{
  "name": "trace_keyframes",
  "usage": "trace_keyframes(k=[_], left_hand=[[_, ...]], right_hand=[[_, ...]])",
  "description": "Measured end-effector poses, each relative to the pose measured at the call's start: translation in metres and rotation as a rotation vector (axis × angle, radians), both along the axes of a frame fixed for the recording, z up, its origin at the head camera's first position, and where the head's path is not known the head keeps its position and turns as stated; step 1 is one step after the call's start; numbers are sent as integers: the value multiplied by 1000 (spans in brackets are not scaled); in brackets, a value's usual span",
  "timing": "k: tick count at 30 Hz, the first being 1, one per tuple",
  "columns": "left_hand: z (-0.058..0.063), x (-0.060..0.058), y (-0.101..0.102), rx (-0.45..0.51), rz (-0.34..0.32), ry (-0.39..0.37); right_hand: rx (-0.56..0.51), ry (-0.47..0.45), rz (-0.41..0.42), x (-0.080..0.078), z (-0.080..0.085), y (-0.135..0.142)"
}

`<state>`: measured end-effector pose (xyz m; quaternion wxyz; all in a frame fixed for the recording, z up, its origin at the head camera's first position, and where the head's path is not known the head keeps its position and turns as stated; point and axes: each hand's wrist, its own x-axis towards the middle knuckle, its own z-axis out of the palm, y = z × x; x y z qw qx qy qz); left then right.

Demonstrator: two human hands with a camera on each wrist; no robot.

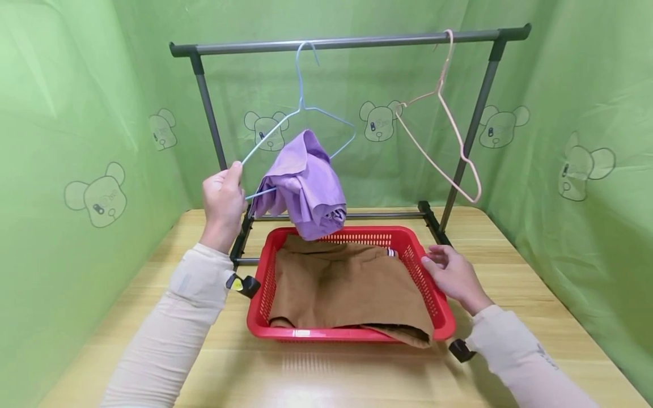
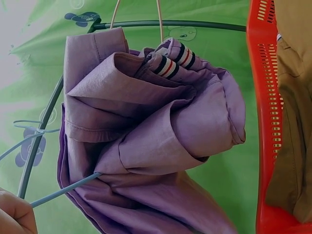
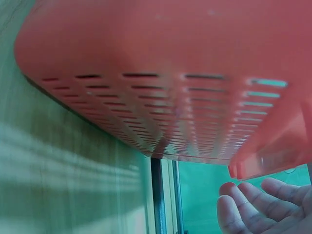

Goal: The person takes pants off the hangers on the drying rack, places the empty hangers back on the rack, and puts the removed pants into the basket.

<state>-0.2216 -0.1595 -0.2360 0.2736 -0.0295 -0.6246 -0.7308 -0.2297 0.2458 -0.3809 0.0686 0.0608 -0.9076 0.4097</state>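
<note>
My left hand (image 1: 223, 198) grips the left corner of a light blue wire hanger (image 1: 270, 134), whose hook is over the rack's top rail. A bunched purple garment (image 1: 311, 184) hangs across the hanger's lower bar; the left wrist view shows striped trim (image 2: 166, 67) inside its folds. Beside the right rim of a red basket (image 1: 352, 333), my right hand (image 1: 456, 277) has relaxed, slightly bent fingers and holds nothing. In the right wrist view its fingers (image 3: 268, 204) are near the basket's edge; whether they touch it I cannot tell. A folded brown garment (image 1: 347, 289) lies in the basket.
The dark metal rack (image 1: 357, 42) stands at the back of the wooden table (image 1: 224, 351). A pink hanger (image 1: 454, 122) hangs at the rail's right end. Green curtains (image 1: 46, 113) with bear-head drawings enclose the back and both sides.
</note>
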Motion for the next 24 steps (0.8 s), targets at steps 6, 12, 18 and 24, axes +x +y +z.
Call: trace_keyframes(k=[6, 12, 18, 24], left_hand=[[-1, 1, 1, 3, 4, 6], [0, 2, 2, 0, -3, 12], [1, 1, 3, 11, -9, 22], [-1, 1, 4, 39, -25, 22]], right_hand=[[-18, 16, 16, 1, 7, 0], [-38, -2, 16, 2, 16, 3], [-42, -3, 37, 0, 25, 4], [-65, -6, 59, -1, 32, 1]])
